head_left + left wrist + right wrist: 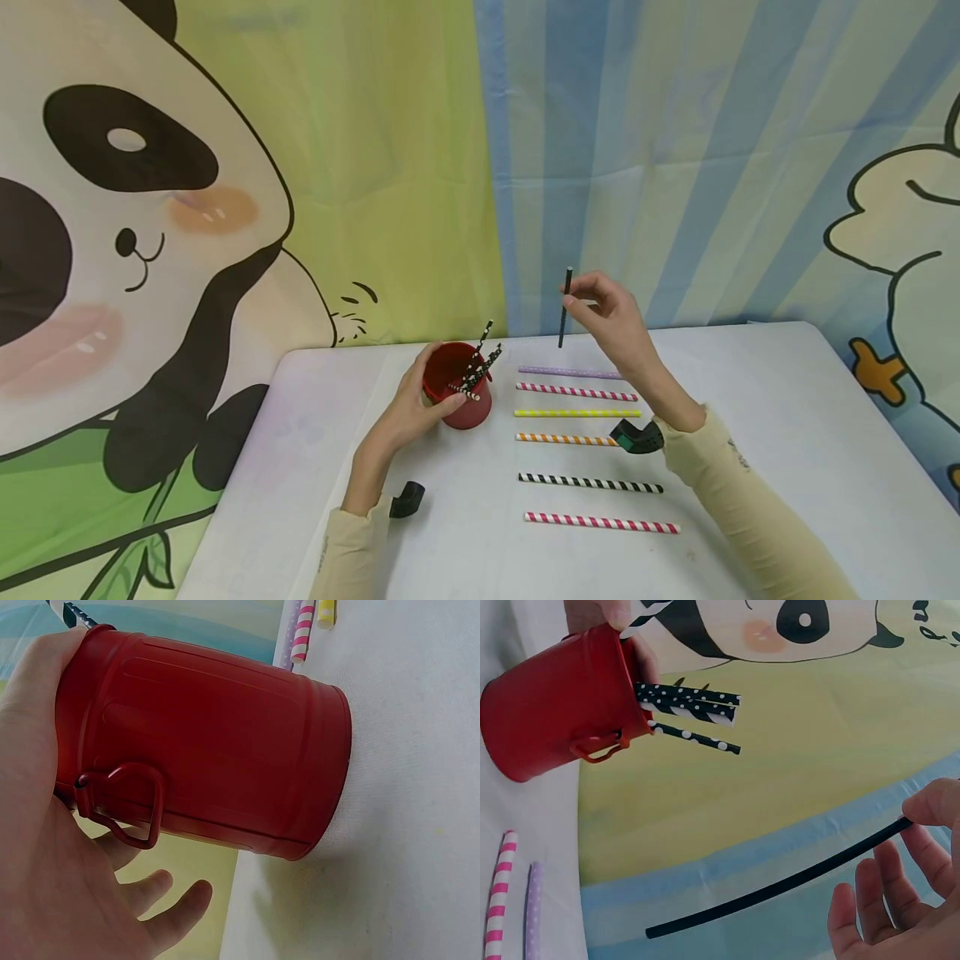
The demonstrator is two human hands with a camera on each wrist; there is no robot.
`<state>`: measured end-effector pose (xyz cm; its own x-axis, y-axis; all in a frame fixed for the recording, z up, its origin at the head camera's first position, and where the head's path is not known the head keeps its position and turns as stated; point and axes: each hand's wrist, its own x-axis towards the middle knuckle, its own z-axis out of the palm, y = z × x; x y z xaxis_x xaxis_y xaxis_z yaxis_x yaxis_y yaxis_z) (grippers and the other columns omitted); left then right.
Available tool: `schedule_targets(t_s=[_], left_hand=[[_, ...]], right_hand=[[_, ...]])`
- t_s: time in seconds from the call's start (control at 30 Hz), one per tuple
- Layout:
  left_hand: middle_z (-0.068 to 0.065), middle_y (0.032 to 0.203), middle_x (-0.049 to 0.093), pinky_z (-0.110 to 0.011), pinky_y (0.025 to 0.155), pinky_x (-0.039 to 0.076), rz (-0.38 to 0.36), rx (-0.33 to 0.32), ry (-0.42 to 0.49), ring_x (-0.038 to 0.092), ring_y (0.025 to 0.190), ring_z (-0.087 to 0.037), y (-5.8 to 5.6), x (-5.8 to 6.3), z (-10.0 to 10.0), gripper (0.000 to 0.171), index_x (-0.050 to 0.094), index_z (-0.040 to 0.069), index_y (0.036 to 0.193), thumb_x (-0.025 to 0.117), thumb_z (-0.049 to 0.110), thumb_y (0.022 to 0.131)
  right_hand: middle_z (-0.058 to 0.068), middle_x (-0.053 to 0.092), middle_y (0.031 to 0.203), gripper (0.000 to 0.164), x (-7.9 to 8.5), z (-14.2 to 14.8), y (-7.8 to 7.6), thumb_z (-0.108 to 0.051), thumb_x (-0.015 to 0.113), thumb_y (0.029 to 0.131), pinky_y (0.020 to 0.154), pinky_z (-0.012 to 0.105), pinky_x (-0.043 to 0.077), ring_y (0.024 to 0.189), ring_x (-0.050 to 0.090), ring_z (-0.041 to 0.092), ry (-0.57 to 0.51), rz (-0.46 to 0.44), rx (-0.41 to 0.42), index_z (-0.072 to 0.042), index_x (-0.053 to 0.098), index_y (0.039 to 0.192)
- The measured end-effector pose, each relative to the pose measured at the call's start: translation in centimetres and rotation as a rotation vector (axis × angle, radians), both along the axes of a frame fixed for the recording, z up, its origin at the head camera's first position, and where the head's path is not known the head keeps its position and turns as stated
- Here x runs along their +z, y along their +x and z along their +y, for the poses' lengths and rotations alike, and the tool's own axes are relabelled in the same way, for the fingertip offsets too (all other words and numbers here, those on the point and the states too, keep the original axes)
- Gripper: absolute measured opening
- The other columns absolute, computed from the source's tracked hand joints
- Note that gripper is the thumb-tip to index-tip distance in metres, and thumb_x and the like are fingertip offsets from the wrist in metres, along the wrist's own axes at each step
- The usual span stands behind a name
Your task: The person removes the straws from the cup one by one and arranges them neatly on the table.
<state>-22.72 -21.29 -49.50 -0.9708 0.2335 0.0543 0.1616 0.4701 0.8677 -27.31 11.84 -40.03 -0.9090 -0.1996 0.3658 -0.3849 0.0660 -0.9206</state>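
A small red metal bucket (468, 417) with a side handle stands on the white table, left of the row of straws. My left hand (408, 410) holds it near the rim, thumb on the near side and fingers round the far left. Several black-and-white patterned straws (690, 703) lean out of its mouth. Right of the bucket and above the table's far edge in the head view, my right hand (611, 321) pinches a plain black straw (564, 321) by its upper part. The right wrist view shows thumb and forefinger at one end of it, its other end free.
Six straws lie in a spaced row on the table (247, 533): purple dotted (570, 372), pink striped (576, 392), yellow (577, 413), orange striped (562, 438), black striped (591, 482), pink striped (602, 522). Behind hangs a printed curtain (405, 167) with a panda.
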Motion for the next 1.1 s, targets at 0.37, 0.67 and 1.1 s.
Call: schedule_targets(t_s=[0.37,0.67,1.1], left_hand=[[-0.013,0.149,0.044,-0.060,0.108,0.042,-0.023,-0.016,0.035,0.039,0.140,-0.034,0.7,2.2,0.7,0.088,0.025,0.018,0.157,0.077,0.025,0.088],[-0.013,0.149,0.044,-0.060,0.109,0.040,-0.034,-0.021,0.030,0.038,0.141,-0.034,1.6,4.0,1.1,0.088,0.024,0.013,0.158,0.077,0.026,0.088],[-0.012,0.150,0.042,-0.060,0.110,0.040,-0.050,-0.009,0.019,0.037,0.141,-0.033,1.6,3.8,1.1,0.087,0.024,0.020,0.158,0.077,0.027,0.088]], right_hand=[[0.006,0.061,0.113,0.015,-0.9,0.7,0.3,-0.017,0.060,0.099,0.089,0.044,0.050,0.104,0.057,0.019,0.371,0.157,-0.105,-0.009,0.063,0.111],[0.009,0.060,0.101,0.008,-2.9,0.7,0.5,-0.012,0.060,0.091,0.077,0.041,0.043,0.089,0.052,0.027,0.689,0.363,-0.232,-0.012,0.064,0.098],[0.007,0.057,0.088,0.008,-6.7,0.6,0.3,-0.009,0.059,0.086,0.067,0.039,0.039,0.073,0.045,0.027,0.953,0.564,-0.243,-0.012,0.061,0.092]])
